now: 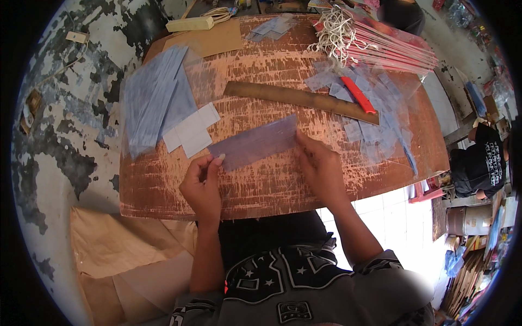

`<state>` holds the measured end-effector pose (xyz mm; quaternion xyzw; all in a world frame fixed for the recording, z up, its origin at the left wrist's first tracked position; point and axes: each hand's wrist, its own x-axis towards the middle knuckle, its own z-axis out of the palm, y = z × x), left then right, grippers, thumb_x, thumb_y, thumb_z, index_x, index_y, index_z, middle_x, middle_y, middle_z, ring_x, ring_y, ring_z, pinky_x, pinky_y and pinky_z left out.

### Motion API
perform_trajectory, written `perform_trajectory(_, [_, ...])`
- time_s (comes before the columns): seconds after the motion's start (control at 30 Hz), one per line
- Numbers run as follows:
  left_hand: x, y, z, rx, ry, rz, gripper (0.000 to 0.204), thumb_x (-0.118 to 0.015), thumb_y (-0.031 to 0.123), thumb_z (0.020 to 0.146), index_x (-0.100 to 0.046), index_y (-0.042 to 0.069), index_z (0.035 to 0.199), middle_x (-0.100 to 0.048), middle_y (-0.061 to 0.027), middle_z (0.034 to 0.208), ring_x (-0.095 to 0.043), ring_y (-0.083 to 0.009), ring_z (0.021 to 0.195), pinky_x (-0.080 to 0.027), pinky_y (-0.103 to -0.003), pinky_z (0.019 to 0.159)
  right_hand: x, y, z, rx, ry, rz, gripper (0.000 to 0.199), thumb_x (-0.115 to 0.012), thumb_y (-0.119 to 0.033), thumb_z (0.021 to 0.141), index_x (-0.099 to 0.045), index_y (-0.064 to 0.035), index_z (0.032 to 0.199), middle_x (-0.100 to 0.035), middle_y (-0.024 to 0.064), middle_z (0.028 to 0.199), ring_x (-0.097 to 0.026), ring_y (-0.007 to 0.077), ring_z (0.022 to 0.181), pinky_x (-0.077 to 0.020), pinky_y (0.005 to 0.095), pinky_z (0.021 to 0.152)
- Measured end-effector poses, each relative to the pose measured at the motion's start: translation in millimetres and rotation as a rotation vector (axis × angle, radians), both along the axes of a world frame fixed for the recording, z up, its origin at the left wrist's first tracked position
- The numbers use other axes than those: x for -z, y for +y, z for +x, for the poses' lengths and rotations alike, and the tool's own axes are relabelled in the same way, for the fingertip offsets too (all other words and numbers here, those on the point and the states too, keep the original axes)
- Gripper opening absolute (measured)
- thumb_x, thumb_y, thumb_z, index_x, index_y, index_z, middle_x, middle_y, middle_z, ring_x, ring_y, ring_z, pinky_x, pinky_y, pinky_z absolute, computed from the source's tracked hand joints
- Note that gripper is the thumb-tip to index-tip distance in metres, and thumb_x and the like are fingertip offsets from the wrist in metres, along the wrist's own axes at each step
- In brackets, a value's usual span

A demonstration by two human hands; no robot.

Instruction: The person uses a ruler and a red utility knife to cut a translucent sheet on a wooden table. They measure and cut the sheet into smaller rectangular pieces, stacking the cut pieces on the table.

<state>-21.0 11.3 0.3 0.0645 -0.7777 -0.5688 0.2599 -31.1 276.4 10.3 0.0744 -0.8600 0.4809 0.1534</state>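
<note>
Between my hands is a bluish, see-through plastic strip (255,143), held tilted over the near part of the worn brown table. My left hand (202,182) pinches its lower left corner between thumb and fingers. At the strip's right end, my right hand (321,167) grips the edge, thumb toward me. Just beyond my left hand lies a white stepped card piece (191,130). A long flat brown ruler (293,100) rests past the strip. On the ruler's right end sits a red cutter knife (358,95), among scattered clear plastic offcuts (375,133).
Long plastic sheets (157,98) are stacked at the table's left. Farther back are a brown board (217,41), a pale power strip (190,24) with a cable, and small plastic pieces (272,27). A bundle of red strips with white cords (375,43) fills the far right. Another person (478,163) is at right.
</note>
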Motion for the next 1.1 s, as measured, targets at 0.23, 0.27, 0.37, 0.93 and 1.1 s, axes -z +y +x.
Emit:
perform_trajectory(0.23, [-16,-19,-13,0.193,-0.312,0.178,0.019,-0.082,0.013,0.102,-0.077,-0.004,0.106,-0.077,-0.0048,0.088,-0.069,-0.0082,0.075,-0.057,-0.023,0.069,-20,8,-3,-0.009,-0.204,-0.163,0.033,-0.075,-0.009,0.105,-0.076,0.0001,0.137,-0.083,0.0111,0.111,-0.077,0.0162,0.097,-0.0601,0.0307,0.084])
perform_trajectory(0.27, [-15,-20,-13,0.214,-0.359,0.191,0.019,-0.083,0.014,0.102,-0.077,-0.004,0.105,-0.077,-0.0044,0.087,-0.068,-0.0080,0.073,-0.057,-0.023,0.068,-12,10,-4,-0.007,-0.152,-0.144,0.030,-0.075,-0.010,0.105,-0.076,0.0014,0.134,-0.081,0.0081,0.103,-0.075,0.0118,0.090,-0.0593,0.0291,0.080])
perform_trajectory(0.37, [-11,-21,-13,0.240,-0.431,0.176,0.019,-0.083,0.014,0.101,-0.077,-0.003,0.104,-0.076,-0.0038,0.086,-0.068,-0.0078,0.071,-0.057,-0.023,0.067,-2,16,-1,-0.003,-0.277,-0.189,0.031,-0.076,-0.010,0.105,-0.076,0.0015,0.134,-0.080,0.0080,0.100,-0.073,0.0114,0.088,-0.0590,0.0287,0.078])
perform_trajectory(0.93, [-6,-20,-9,0.216,-0.404,0.218,0.022,-0.083,0.016,0.102,-0.076,-0.003,0.110,-0.078,-0.0051,0.090,-0.070,-0.0081,0.075,-0.057,-0.023,0.067,-11,30,-2,-0.251,-0.305,-0.143,0.058,-0.088,0.001,0.088,-0.071,-0.0041,0.143,-0.073,0.0094,0.109,-0.071,0.0200,0.096,-0.0607,0.0345,0.088])
perform_trajectory(1.1, [-4,-19,-7,0.206,-0.365,0.241,0.022,-0.082,0.015,0.102,-0.076,-0.003,0.113,-0.078,-0.0060,0.092,-0.070,-0.0089,0.076,-0.057,-0.024,0.067,-8,33,-3,-0.266,-0.326,-0.149,0.055,-0.084,0.005,0.092,-0.070,-0.0034,0.144,-0.074,0.0054,0.113,-0.069,0.0126,0.098,-0.0584,0.0282,0.087])
